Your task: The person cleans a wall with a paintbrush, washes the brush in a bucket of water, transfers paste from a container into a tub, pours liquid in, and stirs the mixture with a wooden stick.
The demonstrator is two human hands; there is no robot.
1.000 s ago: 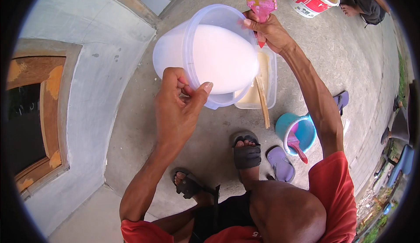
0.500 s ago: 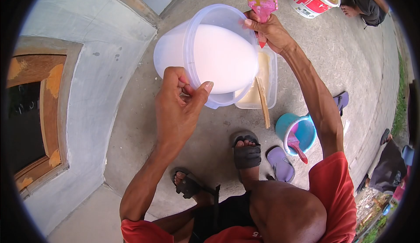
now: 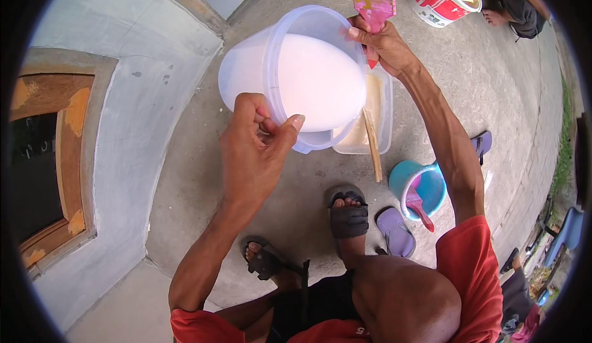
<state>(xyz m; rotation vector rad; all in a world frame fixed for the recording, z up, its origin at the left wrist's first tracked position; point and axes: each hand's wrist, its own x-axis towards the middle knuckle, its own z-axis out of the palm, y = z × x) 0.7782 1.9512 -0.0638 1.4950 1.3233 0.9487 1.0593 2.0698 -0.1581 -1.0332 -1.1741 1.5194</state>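
Note:
A translucent plastic bucket point(image 3: 246, 71) is tilted between my hands, with pale pinkish-white paint point(image 3: 320, 84) lying toward its lower side. My left hand point(image 3: 259, 142) pinches the near rim between thumb and fingers. At the far rim, my right hand point(image 3: 382, 44) grips the bucket and also holds a paintbrush point(image 3: 375, 11), its bristles up and its pink-stained handle pointing down. Partly hidden beneath the bucket's rim is a clear rectangular tub point(image 3: 385, 121) with cream-coloured contents. A wooden stick point(image 3: 372, 145) leans out over the tub's near edge.
A blue pail point(image 3: 401, 176) with a pink-stained brush point(image 3: 419, 207) stands at my right, near a purple flip-flop point(image 3: 396, 231). A red-and-white paint bucket point(image 3: 431, 0) is at the far right beside another person point(image 3: 515, 7). A grey wall point(image 3: 145, 96) with a wooden frame runs along the left.
The hands, bucket and brush have shifted very slightly right in view. At the lower right edge, a person in the background has moved.

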